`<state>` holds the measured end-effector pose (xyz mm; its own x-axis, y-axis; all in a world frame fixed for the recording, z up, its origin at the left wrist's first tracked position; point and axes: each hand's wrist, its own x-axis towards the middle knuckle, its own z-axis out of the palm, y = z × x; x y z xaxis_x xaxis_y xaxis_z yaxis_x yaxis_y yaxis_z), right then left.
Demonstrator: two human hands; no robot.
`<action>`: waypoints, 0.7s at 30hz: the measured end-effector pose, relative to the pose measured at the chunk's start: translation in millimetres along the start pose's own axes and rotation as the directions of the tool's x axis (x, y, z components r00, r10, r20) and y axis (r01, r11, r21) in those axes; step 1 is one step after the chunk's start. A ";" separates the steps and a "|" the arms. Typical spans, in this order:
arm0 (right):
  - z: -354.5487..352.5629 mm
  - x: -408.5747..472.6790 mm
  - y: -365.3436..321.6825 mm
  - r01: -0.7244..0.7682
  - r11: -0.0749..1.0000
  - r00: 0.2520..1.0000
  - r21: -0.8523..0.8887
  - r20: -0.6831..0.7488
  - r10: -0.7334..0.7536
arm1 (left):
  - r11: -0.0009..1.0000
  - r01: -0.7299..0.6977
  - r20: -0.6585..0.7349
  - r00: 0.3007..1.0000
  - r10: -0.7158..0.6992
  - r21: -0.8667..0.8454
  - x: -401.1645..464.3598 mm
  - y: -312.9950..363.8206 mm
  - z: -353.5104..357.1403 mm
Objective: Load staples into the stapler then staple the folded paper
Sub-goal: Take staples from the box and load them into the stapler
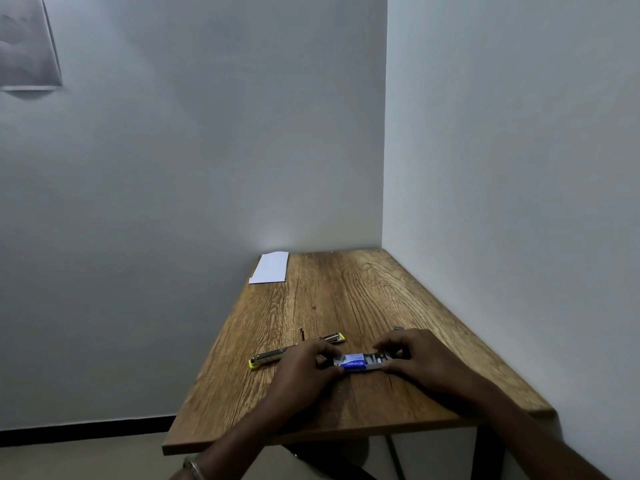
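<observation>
A small blue and white staple box lies on the wooden table, its inner tray slid partly out to the right with rows of staples showing. My left hand grips the box's left end. My right hand pinches the tray end, thumb below and fingers above. Behind my left hand the yellow-tipped metal stapler lies opened out flat, one end pointing right. The folded white paper rests at the table's far left corner.
A small loose strip of staples lies beyond my right hand. Walls close the table in at the back and right. The table's left and near edges drop to the floor.
</observation>
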<state>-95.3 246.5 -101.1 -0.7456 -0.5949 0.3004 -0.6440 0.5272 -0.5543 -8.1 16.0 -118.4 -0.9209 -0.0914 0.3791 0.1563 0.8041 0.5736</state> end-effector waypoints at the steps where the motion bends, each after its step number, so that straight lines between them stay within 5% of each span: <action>1: -1.1 0.4 -0.2 0.002 1.000 1.000 -0.008 0.012 -0.002 | 1.000 -0.003 -0.003 1.000 0.003 0.001 -0.2 0.1 0.0; 21: -12.9 35.1 -37.0 0.062 0.960 0.974 -0.274 0.228 0.002 | 0.997 -0.059 -0.059 0.996 0.061 0.041 -3.4 -0.5 4.1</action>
<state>-99.9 213.9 -60.0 -0.6883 -0.7163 0.1142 -0.7112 0.6354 -0.3008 -6.5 18.4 -123.0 -0.8868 -0.0769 0.4557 0.1950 0.8317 0.5198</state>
